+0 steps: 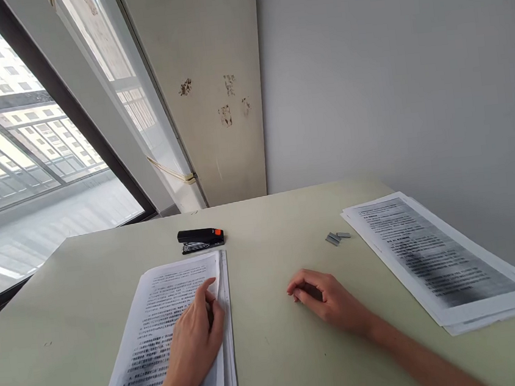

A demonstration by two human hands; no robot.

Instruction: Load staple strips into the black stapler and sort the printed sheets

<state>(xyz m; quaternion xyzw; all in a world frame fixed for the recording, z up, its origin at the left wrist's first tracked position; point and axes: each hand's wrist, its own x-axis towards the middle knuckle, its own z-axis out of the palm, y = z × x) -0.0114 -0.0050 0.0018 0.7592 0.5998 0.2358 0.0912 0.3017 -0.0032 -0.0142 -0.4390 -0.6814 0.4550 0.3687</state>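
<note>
My left hand (196, 334) rests on a thick stack of printed paper (135, 347), index finger stretched out and thumb apart from it. Its other fingers are curled under, and no object shows in it. On the bare tabletop to the right lies my right hand (321, 294), loosely closed, thumb tip near the fingertips and nothing visible in it. Just beyond the stack sits a black stapler (201, 239) with an orange-red mark at its right end. Small grey strips of staples (334, 238) lie farther out than my right hand.
A second, slightly fanned pile of printed sheets (434, 254) lies at the table's right side. The pale table (275, 363) has its far edge near a grey wall (388, 81) and a cream cabinet-like panel (216, 154). A window (16, 132) is at the left.
</note>
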